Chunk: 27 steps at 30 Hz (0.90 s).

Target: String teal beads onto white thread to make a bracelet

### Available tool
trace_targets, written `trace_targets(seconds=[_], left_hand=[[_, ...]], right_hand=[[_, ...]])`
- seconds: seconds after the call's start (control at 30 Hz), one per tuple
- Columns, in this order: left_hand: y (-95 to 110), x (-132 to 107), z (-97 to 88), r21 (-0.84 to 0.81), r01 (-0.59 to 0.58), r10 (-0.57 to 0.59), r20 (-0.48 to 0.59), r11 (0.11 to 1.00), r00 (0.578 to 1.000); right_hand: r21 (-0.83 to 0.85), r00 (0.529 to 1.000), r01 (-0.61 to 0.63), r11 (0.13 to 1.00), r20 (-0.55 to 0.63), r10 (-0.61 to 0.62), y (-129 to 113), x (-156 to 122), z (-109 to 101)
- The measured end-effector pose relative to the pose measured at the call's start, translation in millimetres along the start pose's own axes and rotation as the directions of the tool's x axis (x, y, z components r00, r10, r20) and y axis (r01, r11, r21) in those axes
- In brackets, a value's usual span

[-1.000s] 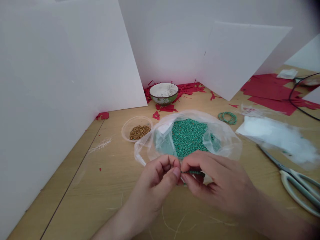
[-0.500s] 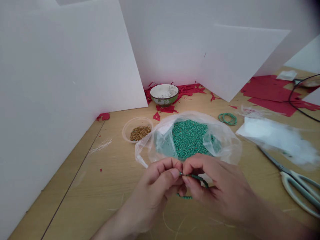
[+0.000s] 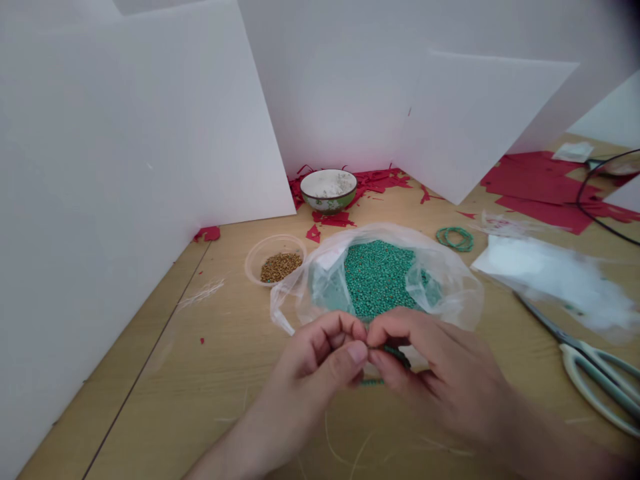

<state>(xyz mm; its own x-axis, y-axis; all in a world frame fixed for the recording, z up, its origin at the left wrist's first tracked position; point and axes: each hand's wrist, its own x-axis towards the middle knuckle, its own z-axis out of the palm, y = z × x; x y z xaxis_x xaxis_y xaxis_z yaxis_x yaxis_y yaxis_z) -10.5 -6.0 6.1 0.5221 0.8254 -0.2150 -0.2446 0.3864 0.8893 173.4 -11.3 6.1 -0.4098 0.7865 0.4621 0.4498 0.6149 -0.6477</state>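
Observation:
My left hand (image 3: 320,363) and my right hand (image 3: 435,360) meet at the fingertips, both pinched closed on a string of green beads (image 3: 399,355). Part of the strand shows by the right fingers, and a lower stretch hangs beneath the hands. Fingers hide the point where the two pinches meet. Just beyond them lies a clear plastic bag (image 3: 465,293), spread open around a heap of small green beads (image 3: 380,277). To its left, a clear plastic tub (image 3: 253,257) holds gold-brown beads (image 3: 281,267).
Scissors (image 3: 580,350) lie at the right, below a white plastic packet (image 3: 555,273). Coiled green bead loops (image 3: 455,239) rest behind the bag. A bowl (image 3: 329,191) stands among red paper scraps (image 3: 385,179). White boards (image 3: 175,120) rise at the left and back. Loose thread (image 3: 203,291) lies at left.
The fingertips of both hands have drawn closer together, covering the strand's end that showed between them. The hanging bead loop has shifted slightly upward.

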Motion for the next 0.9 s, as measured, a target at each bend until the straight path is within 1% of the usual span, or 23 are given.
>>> trace_targets(seconds=[0.07,0.13,0.27,0.37,0.57,0.7,0.9], left_hand=[[2,-1,-0.9,0.127,-0.035,0.04,-0.03,0.991,0.999],[4,0,-0.6,0.212,-0.047,0.063,-0.067,0.976,0.996],[5,2,2.1,0.285,-0.023,0.053,-0.098,0.958,0.994],[5,2,4.6,0.279,-0.011,0.042,-0.105,0.96,0.994],[2,0,8.0,0.3,-0.06,0.088,-0.083,0.952,0.993],[-2,0,8.4,0.216,-0.091,0.107,-0.066,0.972,0.992],[-5,0,11.4,0.083,-0.112,0.116,-0.043,0.99,0.992]], right_hand=[[-0.014,1.0,0.004,1.0,0.008,-0.004,0,1,-1],[-0.02,1.0,0.021,1.0,0.009,-0.021,1,1,-1],[-0.056,0.998,0.066,0.996,0.005,-0.066,2,1,1],[-0.07,0.997,0.074,0.995,0.015,-0.074,1,2,2],[-0.109,0.998,0.064,0.992,0.005,-0.064,-2,5,2],[-0.07,0.998,0.067,0.995,0.004,-0.067,-1,4,5],[-0.014,0.995,0.091,0.996,-0.033,-0.091,1,-3,10]])
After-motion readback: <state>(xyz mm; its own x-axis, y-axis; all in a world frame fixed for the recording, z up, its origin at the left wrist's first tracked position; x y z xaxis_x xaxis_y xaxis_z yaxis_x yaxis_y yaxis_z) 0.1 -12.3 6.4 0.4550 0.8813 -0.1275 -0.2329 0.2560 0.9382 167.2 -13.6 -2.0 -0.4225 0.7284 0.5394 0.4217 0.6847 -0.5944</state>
